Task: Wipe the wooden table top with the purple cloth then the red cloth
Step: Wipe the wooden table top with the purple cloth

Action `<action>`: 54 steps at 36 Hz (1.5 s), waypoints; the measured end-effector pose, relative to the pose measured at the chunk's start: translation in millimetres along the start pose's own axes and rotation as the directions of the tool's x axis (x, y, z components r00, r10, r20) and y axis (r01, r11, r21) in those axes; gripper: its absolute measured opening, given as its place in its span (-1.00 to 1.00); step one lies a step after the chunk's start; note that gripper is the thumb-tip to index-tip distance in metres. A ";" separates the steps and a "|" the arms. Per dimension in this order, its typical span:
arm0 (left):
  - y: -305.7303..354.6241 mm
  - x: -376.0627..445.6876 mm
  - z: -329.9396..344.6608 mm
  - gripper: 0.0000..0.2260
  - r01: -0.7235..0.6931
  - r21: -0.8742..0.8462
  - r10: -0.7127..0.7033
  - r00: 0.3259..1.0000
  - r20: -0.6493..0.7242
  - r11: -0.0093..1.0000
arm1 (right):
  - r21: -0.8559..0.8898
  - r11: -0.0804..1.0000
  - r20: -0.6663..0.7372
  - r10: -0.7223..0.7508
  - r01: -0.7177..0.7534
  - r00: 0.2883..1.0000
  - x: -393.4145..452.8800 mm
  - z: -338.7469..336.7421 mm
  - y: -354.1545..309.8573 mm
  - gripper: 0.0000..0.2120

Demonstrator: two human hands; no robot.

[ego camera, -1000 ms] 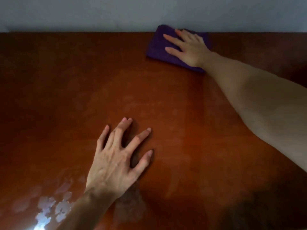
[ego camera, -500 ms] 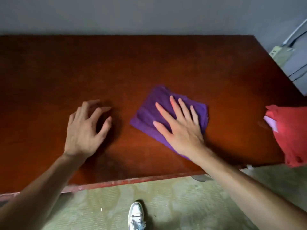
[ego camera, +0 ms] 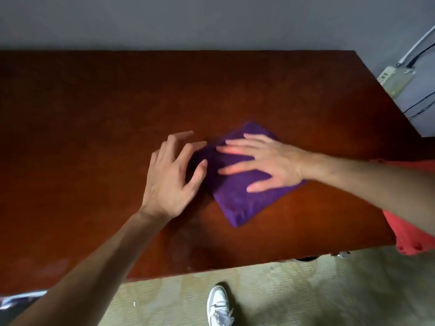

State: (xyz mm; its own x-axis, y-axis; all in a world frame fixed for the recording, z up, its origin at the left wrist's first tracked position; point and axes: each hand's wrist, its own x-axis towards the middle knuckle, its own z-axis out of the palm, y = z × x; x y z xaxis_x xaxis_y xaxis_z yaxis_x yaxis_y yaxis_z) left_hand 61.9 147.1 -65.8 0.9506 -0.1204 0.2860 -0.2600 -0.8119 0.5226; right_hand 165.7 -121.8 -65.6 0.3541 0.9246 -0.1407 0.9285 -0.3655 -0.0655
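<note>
The folded purple cloth (ego camera: 237, 196) lies flat near the middle of the dark wooden table top (ego camera: 94, 137). My right hand (ego camera: 266, 162) presses on it with straight, spread fingers pointing left. My left hand (ego camera: 173, 176) sits just left of the cloth, fingers spread and slightly bent, its fingertips at the cloth's left edge. The red cloth (ego camera: 409, 236) hangs at the table's right front corner, partly hidden behind my right forearm.
A grey wall runs behind the table. At the right, a white power strip (ego camera: 395, 78) with cables lies beyond the table's edge. Below the front edge is greenish floor with my white shoe (ego camera: 219, 304).
The right hand slid the purple cloth from the far edge back to the middle, then leftward, fingers now pointing left. The left hand moved right until it meets the cloth's edge.
</note>
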 end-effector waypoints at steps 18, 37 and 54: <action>10.2 31.1 49.5 -0.55 -0.325 0.087 0.270 0.884 0.381 0.942 | 0.178 0.710 -0.119 0.703 -0.681 0.701 91.5 -26.7 249.3 -0.41; 19.7 29.2 44.8 -0.56 -0.250 0.231 0.175 0.937 0.303 0.940 | 0.239 0.628 -0.227 0.778 -0.741 0.586 -74.5 35.7 -13.8 -0.30; 98.0 20.0 93.0 -0.59 -0.004 0.163 0.003 1.000 0.004 0.987 | 0.066 0.974 -0.080 0.222 -0.217 0.972 -141.5 24.3 24.0 -0.33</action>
State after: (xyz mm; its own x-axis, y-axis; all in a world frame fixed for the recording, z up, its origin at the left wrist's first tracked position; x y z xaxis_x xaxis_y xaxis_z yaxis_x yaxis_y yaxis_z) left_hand 71.2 12.1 -83.6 0.9505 -0.1254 0.2841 -0.2325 -0.8939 0.3832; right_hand 135.2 -264.0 -71.3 0.5590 0.8260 -0.0726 0.8201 -0.5637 -0.0980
